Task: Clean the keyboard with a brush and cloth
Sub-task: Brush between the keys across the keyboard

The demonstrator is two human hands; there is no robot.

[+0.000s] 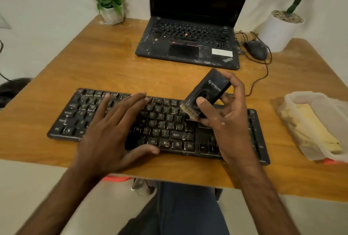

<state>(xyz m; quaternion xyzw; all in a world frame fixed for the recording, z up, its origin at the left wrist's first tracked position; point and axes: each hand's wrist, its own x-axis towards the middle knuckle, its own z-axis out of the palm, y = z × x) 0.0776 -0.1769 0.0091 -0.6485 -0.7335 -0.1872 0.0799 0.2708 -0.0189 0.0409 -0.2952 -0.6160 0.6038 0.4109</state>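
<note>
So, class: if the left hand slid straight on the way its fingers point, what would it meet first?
Probably the brush in the right hand. The left hand lies flat on the keyboard, fingers pointing up-right; depth is unclear, so it might pass beneath.

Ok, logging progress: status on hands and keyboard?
Left hand flat on keyboard. Right hand holds brush, bristles at keys. Nothing blocking.

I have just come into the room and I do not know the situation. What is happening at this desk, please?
A person is cleaning a dusty black keyboard on a wooden desk. The right hand holds a black brush, bristles down over the keys right of the middle. The left hand lies flat on the keys, fingers spread. A yellowish cloth sits unused in a clear plastic container on the right. A laptop stands open behind.
</note>
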